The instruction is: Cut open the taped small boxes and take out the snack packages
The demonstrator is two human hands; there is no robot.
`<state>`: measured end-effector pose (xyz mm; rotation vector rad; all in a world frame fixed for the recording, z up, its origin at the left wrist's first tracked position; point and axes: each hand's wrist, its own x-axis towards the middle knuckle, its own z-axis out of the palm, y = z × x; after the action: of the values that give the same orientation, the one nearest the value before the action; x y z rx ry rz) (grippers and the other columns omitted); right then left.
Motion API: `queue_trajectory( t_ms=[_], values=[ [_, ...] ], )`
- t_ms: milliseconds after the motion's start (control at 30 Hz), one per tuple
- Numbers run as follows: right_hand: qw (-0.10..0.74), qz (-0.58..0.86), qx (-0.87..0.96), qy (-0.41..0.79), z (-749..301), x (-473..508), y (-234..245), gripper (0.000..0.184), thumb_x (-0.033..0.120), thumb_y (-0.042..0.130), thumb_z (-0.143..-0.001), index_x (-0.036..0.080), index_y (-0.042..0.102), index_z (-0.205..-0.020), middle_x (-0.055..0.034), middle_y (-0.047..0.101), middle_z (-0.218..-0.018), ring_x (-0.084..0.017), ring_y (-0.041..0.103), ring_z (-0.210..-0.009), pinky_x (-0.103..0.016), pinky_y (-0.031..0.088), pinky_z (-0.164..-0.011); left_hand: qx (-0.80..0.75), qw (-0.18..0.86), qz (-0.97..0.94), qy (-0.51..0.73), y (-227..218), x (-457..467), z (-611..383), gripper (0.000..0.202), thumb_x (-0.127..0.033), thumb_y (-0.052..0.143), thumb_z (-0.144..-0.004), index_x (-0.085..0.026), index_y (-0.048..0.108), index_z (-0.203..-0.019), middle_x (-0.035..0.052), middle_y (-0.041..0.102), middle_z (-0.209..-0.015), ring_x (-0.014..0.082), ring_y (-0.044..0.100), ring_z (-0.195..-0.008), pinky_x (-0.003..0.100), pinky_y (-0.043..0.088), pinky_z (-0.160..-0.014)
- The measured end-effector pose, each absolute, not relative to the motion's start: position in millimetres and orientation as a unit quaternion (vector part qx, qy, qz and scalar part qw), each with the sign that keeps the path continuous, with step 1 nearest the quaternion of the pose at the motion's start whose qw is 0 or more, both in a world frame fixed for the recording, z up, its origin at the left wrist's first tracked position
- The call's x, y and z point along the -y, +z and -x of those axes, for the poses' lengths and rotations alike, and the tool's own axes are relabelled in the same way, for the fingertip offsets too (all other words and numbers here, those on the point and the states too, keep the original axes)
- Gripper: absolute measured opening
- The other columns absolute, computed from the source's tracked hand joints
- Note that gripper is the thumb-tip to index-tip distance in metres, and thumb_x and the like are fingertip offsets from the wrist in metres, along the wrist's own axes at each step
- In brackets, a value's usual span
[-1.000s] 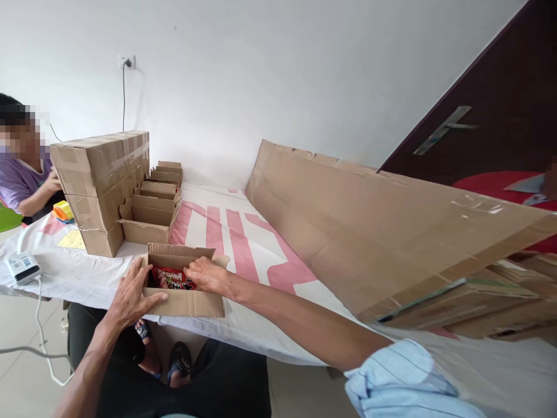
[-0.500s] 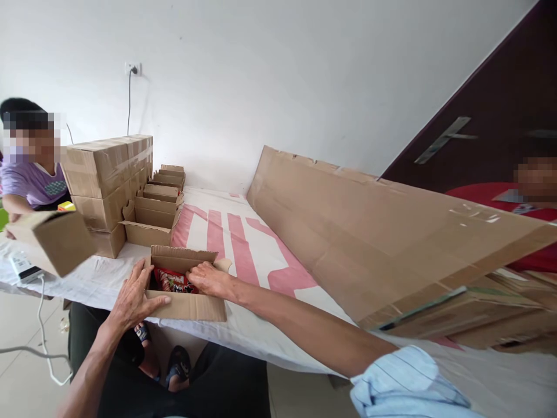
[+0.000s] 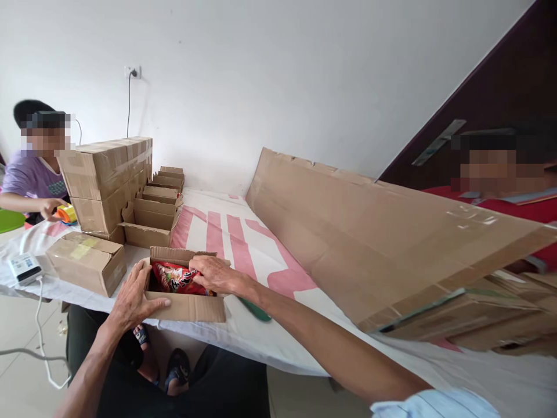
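Observation:
An open cardboard box stands at the table's near edge in front of me. My left hand holds its left end, the thumb stretched along the front flap and the fingers at the side. Inside lies a red printed packet, partly hidden by the box wall and my other hand. My right hand reaches over the box's right end, fingers curled and closed on the packet's upper right part.
To the left are a taped carton, a white device with a cable, and stacked cartons. Open boxes line up behind. A large cardboard panel leans at right. A green object shows under my forearm. Two people sit nearby.
The person at left has set down the carton and now has a hand at a yellow-orange object. More of the red packet shows. My right hand has shifted slightly; my left has stayed.

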<state>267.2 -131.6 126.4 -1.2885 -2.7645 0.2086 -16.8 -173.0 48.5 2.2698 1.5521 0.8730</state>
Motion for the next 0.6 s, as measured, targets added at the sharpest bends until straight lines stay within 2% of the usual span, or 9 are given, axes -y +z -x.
queue_trajectory(
  t_ms=[167,300,433,600],
  values=[
    [0.2,0.404,0.881,0.142,-295,145,142,0.015,0.01,0.06,-0.091,0.019,0.068,-0.098,-0.0046,0.07,-0.1,-0.019,0.063,-0.092,-0.03,0.047,-0.086,-0.513,0.119,-0.784,0.329,47,171,18,0.1,-0.062,0.08,-0.083,-0.021,0.041,-0.165,0.0225,0.046,-0.169,0.0432,0.045,-0.156,0.06,0.046,-0.122],
    [0.298,0.406,0.845,0.178,-317,157,151,0.014,0.015,0.06,-0.09,0.02,0.069,-0.098,-0.0033,0.071,-0.099,-0.018,0.064,-0.089,-0.03,0.049,-0.084,-0.509,0.115,-0.785,0.334,42,168,9,0.102,-0.065,0.081,-0.081,-0.02,0.042,-0.164,0.023,0.046,-0.168,0.0434,0.044,-0.157,0.06,0.046,-0.122],
    [0.365,0.423,0.809,0.185,-336,164,160,0.018,0.019,0.059,-0.088,0.022,0.072,-0.099,-0.0042,0.073,-0.102,-0.02,0.067,-0.097,-0.03,0.052,-0.082,-0.516,0.114,-0.783,0.328,46,164,-8,0.099,-0.065,0.082,-0.079,-0.022,0.047,-0.161,0.0222,0.051,-0.165,0.0449,0.046,-0.155,0.062,0.046,-0.12],
    [0.418,0.43,0.781,0.177,-353,167,162,0.014,0.024,0.061,-0.088,0.023,0.072,-0.097,-0.0047,0.073,-0.104,-0.021,0.068,-0.098,-0.032,0.054,-0.082,-0.526,0.15,-0.772,0.325,74,155,-16,0.085,-0.068,0.079,-0.079,-0.018,0.063,-0.146,0.0211,0.067,-0.149,0.0449,0.061,-0.141,0.063,0.048,-0.116]
  ],
)
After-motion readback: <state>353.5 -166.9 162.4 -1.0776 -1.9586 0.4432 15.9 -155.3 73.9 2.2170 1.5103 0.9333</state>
